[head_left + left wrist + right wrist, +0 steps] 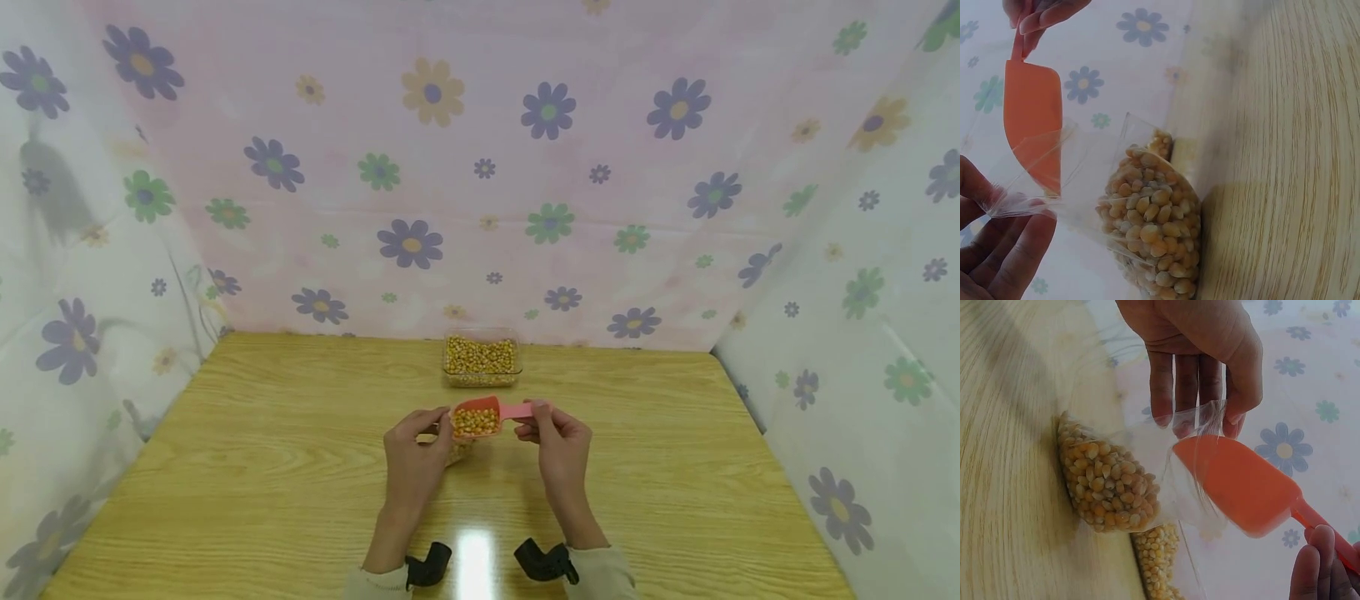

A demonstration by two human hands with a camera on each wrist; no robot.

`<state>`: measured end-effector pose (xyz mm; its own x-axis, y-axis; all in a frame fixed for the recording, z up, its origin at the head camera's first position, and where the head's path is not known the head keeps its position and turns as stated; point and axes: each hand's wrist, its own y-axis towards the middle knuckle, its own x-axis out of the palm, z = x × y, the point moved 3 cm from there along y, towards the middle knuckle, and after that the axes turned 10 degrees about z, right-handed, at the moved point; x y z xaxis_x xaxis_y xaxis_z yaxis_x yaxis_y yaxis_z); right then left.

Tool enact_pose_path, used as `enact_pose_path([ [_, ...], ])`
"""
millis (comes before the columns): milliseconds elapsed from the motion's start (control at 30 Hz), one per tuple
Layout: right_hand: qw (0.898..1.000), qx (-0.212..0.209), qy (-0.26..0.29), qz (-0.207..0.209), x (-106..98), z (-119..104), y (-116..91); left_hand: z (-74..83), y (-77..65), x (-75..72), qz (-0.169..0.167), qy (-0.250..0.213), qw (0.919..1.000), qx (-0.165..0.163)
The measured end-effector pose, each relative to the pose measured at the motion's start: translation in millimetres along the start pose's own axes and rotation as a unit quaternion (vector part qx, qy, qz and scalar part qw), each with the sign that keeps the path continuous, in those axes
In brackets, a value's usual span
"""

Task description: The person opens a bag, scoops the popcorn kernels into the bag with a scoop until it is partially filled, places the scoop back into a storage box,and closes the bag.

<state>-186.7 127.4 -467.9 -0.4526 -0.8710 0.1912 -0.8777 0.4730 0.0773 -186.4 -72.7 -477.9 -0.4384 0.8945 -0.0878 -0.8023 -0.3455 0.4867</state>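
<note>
A red-orange scoop [477,419] filled with corn kernels is held level by its pink handle in my right hand [564,446]. My left hand [416,454] pinches the rim of a clear plastic bag [1079,159]. In both wrist views the scoop's front end lies inside the bag's mouth. Corn kernels [1154,231] fill the lower part of the bag, which stands on the table. From the head view, the scoop and left hand hide most of the bag.
A clear rectangular container [482,379] of corn kernels stands behind the hands, near the back edge of the wooden table [300,417]. Flower-patterned cloth [487,167] hangs at the back and both sides.
</note>
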Motion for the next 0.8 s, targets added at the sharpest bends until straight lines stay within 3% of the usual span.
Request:
enact_pose_path([
  [233, 0.999, -0.042, -0.024, -0.010, 4.5, -8.3, -3.9, 5.2, -0.5, 0.4, 0.015, 0.003, 0.9999, -0.005],
  [500, 0.991, -0.124, -0.045, -0.039, 11.7, -21.9, -13.0, -0.1, 0.9, 0.9, 0.006, 0.001, 0.9999, -0.013],
  [667, 0.978, -0.181, -0.088, -0.057, 14.9, -31.0, -21.0, 0.4, 1.9, 1.7, 0.003, 0.000, 0.9999, -0.016],
  [800, 0.959, -0.233, -0.139, -0.082, 18.7, -37.8, -28.4, 1.4, 2.3, 1.7, 0.002, -0.001, 0.9999, -0.012],
])
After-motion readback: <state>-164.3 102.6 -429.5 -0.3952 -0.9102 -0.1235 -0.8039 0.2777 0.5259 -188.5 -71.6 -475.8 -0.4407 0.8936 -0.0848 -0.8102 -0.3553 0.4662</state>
